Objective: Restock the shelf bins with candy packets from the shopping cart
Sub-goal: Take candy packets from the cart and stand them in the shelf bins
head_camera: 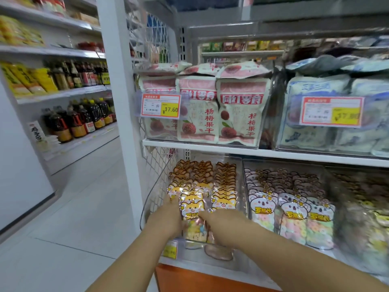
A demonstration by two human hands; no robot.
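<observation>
At nine o'clock stood dark bottles (84, 119) on aisle shelves. Near six, the left hand (168, 216) lay against the left edge of the front candy packet (192, 207) — cat-faced, upright in the clear bin (151, 199) on the lower shelf. The right hand (223, 226) touched its front. Blur hid whether either hand gripped. Koala packets (292, 211) stood at four o'clock.
</observation>
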